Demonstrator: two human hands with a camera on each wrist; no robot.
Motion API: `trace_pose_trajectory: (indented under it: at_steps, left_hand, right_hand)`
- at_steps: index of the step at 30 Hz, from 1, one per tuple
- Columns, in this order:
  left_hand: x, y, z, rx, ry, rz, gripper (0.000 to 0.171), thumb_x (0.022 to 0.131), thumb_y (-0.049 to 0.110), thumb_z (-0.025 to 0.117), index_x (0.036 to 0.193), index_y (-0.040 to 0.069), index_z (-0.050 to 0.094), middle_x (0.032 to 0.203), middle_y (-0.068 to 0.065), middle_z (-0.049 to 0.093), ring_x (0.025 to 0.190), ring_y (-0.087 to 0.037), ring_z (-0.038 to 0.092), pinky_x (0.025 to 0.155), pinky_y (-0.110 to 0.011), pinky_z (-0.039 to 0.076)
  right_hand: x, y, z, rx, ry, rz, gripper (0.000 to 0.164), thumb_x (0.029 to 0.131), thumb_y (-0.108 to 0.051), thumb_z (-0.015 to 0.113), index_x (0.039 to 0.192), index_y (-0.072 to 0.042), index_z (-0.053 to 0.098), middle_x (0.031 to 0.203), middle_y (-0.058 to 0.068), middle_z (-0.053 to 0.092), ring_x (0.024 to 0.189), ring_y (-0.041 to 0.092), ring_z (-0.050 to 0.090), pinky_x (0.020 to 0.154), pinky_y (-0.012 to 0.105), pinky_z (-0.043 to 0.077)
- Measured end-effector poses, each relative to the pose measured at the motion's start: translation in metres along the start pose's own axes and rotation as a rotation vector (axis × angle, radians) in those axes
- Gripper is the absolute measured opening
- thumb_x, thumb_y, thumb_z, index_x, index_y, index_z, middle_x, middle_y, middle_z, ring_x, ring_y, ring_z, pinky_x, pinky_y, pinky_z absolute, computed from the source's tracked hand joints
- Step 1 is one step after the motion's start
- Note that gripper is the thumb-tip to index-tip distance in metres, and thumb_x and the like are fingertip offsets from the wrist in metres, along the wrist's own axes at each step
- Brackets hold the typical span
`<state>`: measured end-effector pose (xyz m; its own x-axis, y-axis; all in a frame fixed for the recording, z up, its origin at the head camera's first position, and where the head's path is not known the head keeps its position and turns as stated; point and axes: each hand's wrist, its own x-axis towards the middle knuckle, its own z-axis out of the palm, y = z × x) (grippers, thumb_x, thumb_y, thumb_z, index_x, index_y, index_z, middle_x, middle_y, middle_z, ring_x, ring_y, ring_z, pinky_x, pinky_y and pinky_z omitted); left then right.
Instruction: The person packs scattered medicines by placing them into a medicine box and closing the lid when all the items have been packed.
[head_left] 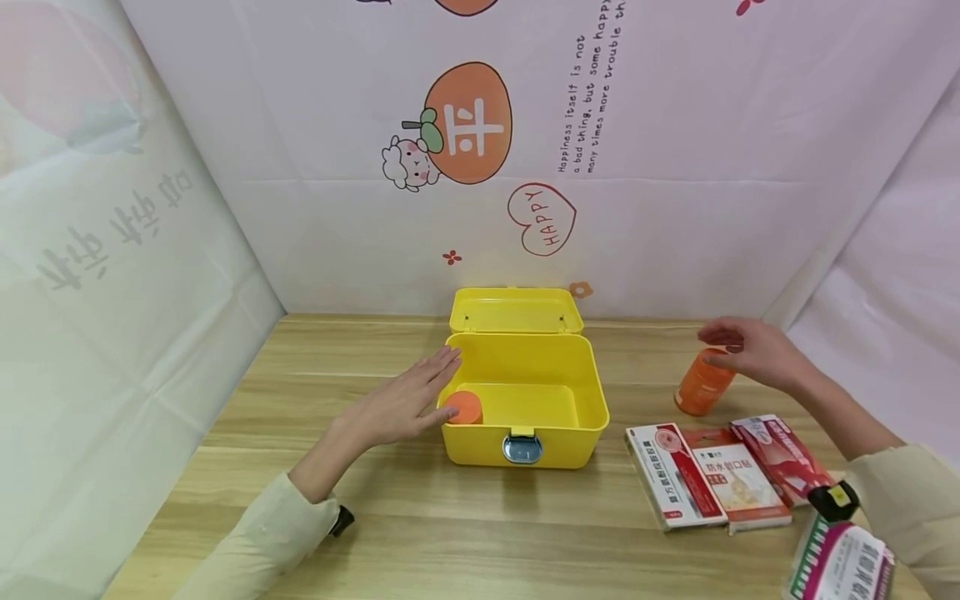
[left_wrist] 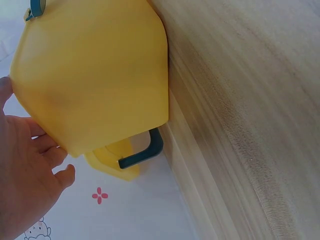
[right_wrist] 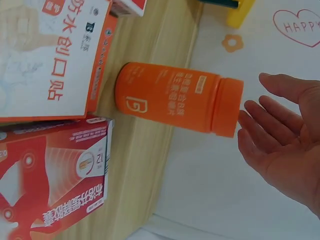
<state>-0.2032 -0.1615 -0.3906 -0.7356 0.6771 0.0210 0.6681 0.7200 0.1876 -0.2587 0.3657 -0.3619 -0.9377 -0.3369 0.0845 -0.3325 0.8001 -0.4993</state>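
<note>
A yellow lidded box (head_left: 555,450) stands on the wooden table with its lid (head_left: 517,310) tipped back and a metal latch (head_left: 522,448) in front. In its front left corner shows the round orange top (head_left: 465,407) of a container. My left hand (head_left: 401,404) rests at the box's left rim, fingers mostly straight; the left wrist view has the fingertips against the yellow wall (left_wrist: 95,75). To the right, an orange pill bottle (head_left: 703,385) stands upright. Around its cap (right_wrist: 230,107) my right hand (right_wrist: 287,132) hovers, fingers loosely bent and spread, with nothing gripped.
Right of the box lie several flat medicine boxes: a white and red one (head_left: 675,475), a plaster box (head_left: 738,483) and a red one (head_left: 780,454). A green, white and purple box (head_left: 843,562) is near the right sleeve. A printed cloth (head_left: 337,242) hangs behind the table.
</note>
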Motion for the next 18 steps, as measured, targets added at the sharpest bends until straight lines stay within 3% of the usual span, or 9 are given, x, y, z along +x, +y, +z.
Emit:
trace_pose_trajectory:
  at_steps: [5, 9, 13, 18]
  left_hand:
    - [0.0, 0.0, 0.0, 0.007, 0.008, 0.008, 0.078, 0.104, 0.053, 0.04, 0.159, 0.004, 0.013, 0.169, -0.012, 0.008, 0.157, -0.026, 0.01, 0.126, -0.045, 0.018]
    - [-0.001, 0.0, 0.0, 0.0, 0.018, 0.014, 0.078, 0.104, 0.052, 0.041, 0.159, 0.002, 0.014, 0.168, -0.014, 0.009, 0.156, -0.027, 0.011, 0.126, -0.047, 0.02]
    - [-0.001, -0.001, 0.0, 0.001, 0.015, 0.007, 0.078, 0.104, 0.053, 0.04, 0.159, 0.003, 0.014, 0.169, -0.013, 0.009, 0.157, -0.026, 0.011, 0.126, -0.047, 0.02]
    - [0.0, -0.001, 0.001, -0.001, 0.009, 0.002, 0.079, 0.104, 0.053, 0.039, 0.159, 0.004, 0.013, 0.169, -0.012, 0.009, 0.157, -0.025, 0.01, 0.126, -0.047, 0.02]
  right_hand:
    - [-0.001, 0.014, 0.005, -0.087, -0.008, -0.045, 0.044, 0.086, -0.012, 0.076, 0.122, 0.007, 0.062, 0.114, 0.027, 0.068, 0.101, 0.043, 0.066, 0.078, 0.037, 0.058]
    - [-0.001, 0.021, 0.009, -0.155, -0.063, -0.039, 0.055, 0.082, -0.02, 0.08, 0.125, 0.007, 0.06, 0.107, 0.021, 0.07, 0.091, 0.029, 0.065, 0.072, 0.035, 0.052]
    - [-0.002, 0.024, 0.011, -0.153, -0.101, -0.012, 0.062, 0.079, -0.023, 0.082, 0.127, 0.007, 0.057, 0.101, 0.015, 0.069, 0.085, 0.021, 0.062, 0.07, 0.034, 0.049]
    - [-0.002, 0.026, 0.013, -0.154, -0.1, 0.009, 0.059, 0.077, -0.027, 0.084, 0.118, 0.008, 0.059, 0.095, 0.01, 0.069, 0.081, 0.017, 0.059, 0.068, 0.031, 0.048]
